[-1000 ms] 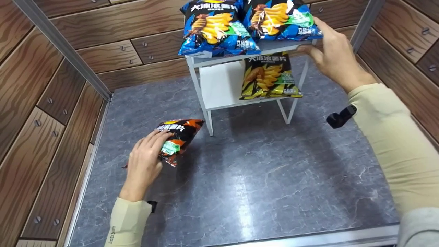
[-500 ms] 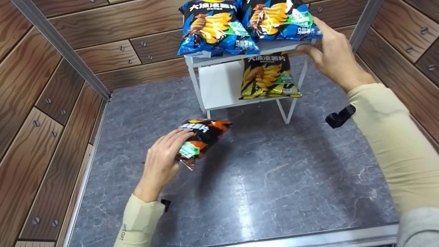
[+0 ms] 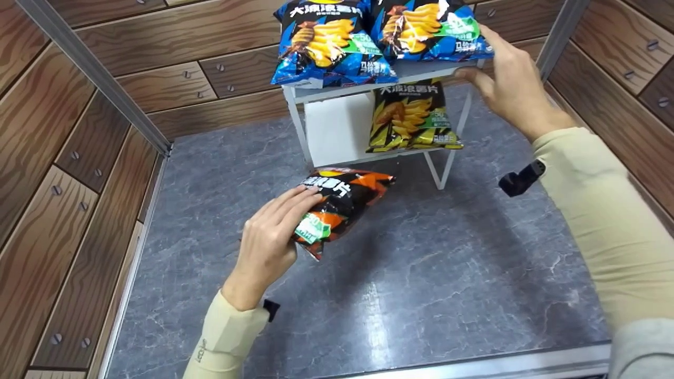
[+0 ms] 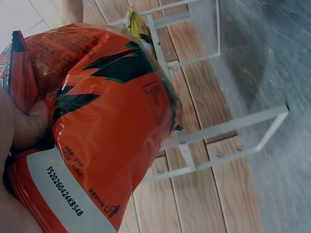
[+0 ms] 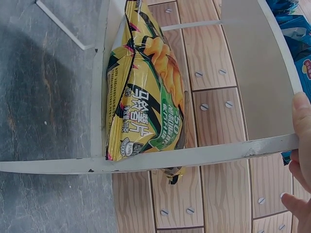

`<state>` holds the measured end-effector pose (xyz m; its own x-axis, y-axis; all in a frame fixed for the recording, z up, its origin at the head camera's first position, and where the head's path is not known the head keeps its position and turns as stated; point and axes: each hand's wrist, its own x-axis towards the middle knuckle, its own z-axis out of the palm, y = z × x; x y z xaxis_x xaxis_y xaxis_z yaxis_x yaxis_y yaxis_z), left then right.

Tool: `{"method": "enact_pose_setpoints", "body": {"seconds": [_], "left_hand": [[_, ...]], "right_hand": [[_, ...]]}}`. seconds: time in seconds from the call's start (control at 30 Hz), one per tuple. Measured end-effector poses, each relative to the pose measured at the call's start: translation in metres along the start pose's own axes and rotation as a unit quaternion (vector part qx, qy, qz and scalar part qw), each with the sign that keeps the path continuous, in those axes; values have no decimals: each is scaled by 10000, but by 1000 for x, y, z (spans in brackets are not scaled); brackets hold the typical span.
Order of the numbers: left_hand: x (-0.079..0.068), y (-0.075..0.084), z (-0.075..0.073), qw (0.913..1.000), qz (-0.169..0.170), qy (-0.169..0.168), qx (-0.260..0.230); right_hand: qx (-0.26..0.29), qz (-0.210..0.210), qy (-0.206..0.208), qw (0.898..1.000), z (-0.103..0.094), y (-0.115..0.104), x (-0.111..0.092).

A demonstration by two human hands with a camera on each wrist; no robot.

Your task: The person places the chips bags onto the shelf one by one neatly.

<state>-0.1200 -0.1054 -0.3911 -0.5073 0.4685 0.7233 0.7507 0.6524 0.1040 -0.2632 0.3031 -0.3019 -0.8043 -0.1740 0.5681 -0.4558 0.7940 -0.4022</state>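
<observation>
My left hand [image 3: 268, 237] grips an orange and black bag of potato chips [image 3: 350, 200] from its left side, held above the floor before the rack's lower front left corner. In the left wrist view, the thumb [image 4: 31, 124] presses into the orange back of the bag. My right hand [image 3: 518, 89] holds the right front corner of the white rack's top shelf [image 3: 437, 71]; in the right wrist view its thumb [image 5: 302, 121] lies on the shelf edge. Two blue chip bags [image 3: 329, 45] sit on that top shelf. A yellow chip bag [image 3: 410, 118] stands at the right of the lower shelf [image 3: 337, 129].
Bare white board shows on the lower shelf, left of the yellow bag. Wood-patterned walls [image 3: 237, 39] enclose the grey marbled floor [image 3: 447, 273] at the back and sides. A metal strip [image 3: 505, 363] runs along the front.
My left hand has carried the orange bag rightward and slightly up, toward the rack's lower shelf. The right hand has kept its place on the rack.
</observation>
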Motion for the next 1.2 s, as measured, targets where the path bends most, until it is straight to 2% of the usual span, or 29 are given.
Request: {"method": "enact_pose_setpoints", "body": {"seconds": [0.17, 0.33, 0.43, 0.53, 0.9, 1.2], "left_hand": [[12, 5, 3, 9994, 100, 313, -128], [24, 9, 8, 9967, 142, 776, -206], [31, 9, 14, 9940, 201, 1065, -142], [38, 7, 21, 9923, 239, 1211, 32], [60, -1, 52, 9913, 230, 1124, 644], [76, -14, 69, 9908, 120, 852, 1041]], "right_hand": [[-40, -3, -29, 10000, -1, 0, 0], [-31, -42, -4, 10000, -2, 1, 0], [13, -79, -10, 10000, -1, 1, 0], [24, -93, -11, 10000, -1, 1, 0], [81, -90, 38, 9999, 0, 0, 1], [61, -125, 41, 9999, 0, 1, 1]]}}
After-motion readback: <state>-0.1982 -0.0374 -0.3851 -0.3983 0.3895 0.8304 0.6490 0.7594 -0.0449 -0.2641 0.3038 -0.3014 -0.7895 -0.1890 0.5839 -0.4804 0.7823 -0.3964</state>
